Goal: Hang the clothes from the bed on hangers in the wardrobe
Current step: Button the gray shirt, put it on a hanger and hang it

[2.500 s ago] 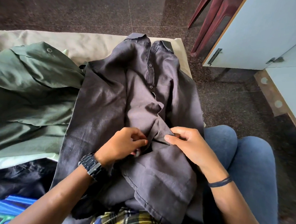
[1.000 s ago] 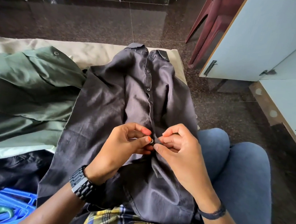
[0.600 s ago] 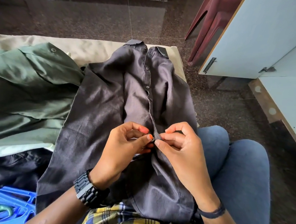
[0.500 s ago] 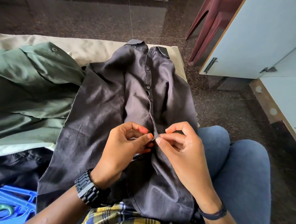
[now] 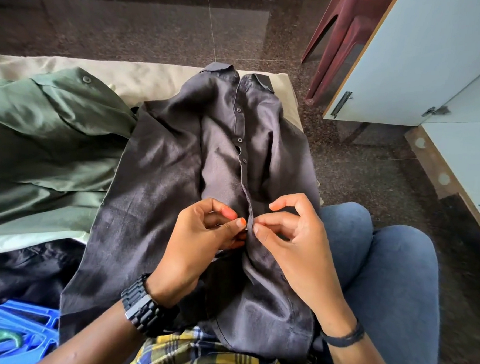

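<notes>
Dark grey linen button-up shirt (image 5: 158,205) lies front-up, collar away, across the person's lap and the beige-sheeted bed (image 5: 144,77). Left hand (image 5: 198,244) pinches the placket edge between thumb and forefinger; right hand (image 5: 291,241) pinches the facing edge, fingertips nearly touching. Possibly a button between them, too small to tell. Olive green shirt (image 5: 44,141) lies just beside, left. Blue plastic hangers (image 5: 13,325) bottom left. Pale wardrobe door (image 5: 425,66) upper right.
</notes>
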`<action>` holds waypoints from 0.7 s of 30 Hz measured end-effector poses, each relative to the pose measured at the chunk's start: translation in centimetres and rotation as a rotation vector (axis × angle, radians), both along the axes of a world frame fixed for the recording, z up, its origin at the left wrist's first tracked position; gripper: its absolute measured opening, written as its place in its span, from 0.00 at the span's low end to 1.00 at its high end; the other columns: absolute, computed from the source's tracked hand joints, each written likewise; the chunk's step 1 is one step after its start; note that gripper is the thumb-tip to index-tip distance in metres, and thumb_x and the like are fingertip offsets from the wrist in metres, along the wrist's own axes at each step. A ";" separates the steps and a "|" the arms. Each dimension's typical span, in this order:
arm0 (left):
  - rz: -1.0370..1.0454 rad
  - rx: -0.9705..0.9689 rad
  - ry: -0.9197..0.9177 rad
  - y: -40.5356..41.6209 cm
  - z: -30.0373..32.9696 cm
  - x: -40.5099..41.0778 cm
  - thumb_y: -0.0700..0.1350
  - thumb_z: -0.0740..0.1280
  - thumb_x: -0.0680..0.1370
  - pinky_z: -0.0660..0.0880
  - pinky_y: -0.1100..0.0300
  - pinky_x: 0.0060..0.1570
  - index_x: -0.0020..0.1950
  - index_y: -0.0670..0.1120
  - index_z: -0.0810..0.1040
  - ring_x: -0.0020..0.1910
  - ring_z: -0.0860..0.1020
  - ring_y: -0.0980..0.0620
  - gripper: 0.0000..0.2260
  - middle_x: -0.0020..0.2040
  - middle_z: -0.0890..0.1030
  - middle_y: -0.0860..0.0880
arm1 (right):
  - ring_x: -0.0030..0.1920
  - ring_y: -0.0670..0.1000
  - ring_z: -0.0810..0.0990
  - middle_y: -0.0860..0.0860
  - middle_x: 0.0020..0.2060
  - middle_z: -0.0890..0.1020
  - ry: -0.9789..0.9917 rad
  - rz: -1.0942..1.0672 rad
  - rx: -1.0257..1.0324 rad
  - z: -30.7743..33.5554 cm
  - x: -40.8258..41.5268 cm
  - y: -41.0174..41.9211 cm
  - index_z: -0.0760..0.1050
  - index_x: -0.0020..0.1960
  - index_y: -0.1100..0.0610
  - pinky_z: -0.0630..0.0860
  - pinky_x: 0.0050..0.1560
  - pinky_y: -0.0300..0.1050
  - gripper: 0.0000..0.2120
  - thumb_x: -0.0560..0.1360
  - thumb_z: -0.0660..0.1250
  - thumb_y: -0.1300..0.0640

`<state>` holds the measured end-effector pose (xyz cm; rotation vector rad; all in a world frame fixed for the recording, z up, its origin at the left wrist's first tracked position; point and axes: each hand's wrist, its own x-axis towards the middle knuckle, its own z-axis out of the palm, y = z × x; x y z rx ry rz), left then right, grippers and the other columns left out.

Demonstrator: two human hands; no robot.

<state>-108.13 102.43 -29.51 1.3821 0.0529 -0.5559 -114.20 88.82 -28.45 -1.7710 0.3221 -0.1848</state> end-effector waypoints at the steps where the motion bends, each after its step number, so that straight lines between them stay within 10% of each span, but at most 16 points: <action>1: 0.001 -0.002 0.000 0.0 0.0 0.0 0.32 0.68 0.73 0.80 0.60 0.35 0.40 0.39 0.74 0.31 0.80 0.52 0.06 0.30 0.81 0.47 | 0.42 0.45 0.84 0.48 0.39 0.85 0.001 0.005 -0.008 0.0 0.0 0.0 0.70 0.50 0.52 0.77 0.43 0.36 0.15 0.71 0.72 0.66; 17: 0.027 0.036 -0.027 -0.2 0.2 -0.3 0.37 0.73 0.68 0.80 0.54 0.43 0.45 0.41 0.74 0.38 0.82 0.46 0.11 0.40 0.84 0.40 | 0.41 0.50 0.80 0.49 0.41 0.79 -0.253 0.042 -0.590 -1.3 0.0 1.8 0.64 0.54 0.49 0.79 0.40 0.48 0.18 0.74 0.69 0.65; 21: 0.054 -0.020 0.009 -0.1 0.2 0.2 0.34 0.71 0.70 0.80 0.57 0.39 0.42 0.42 0.71 0.33 0.81 0.49 0.09 0.34 0.83 0.42 | 0.41 0.44 0.81 0.46 0.40 0.80 -0.263 -0.029 -0.496 -1.3 0.2 1.6 0.66 0.54 0.49 0.79 0.43 0.38 0.20 0.72 0.73 0.65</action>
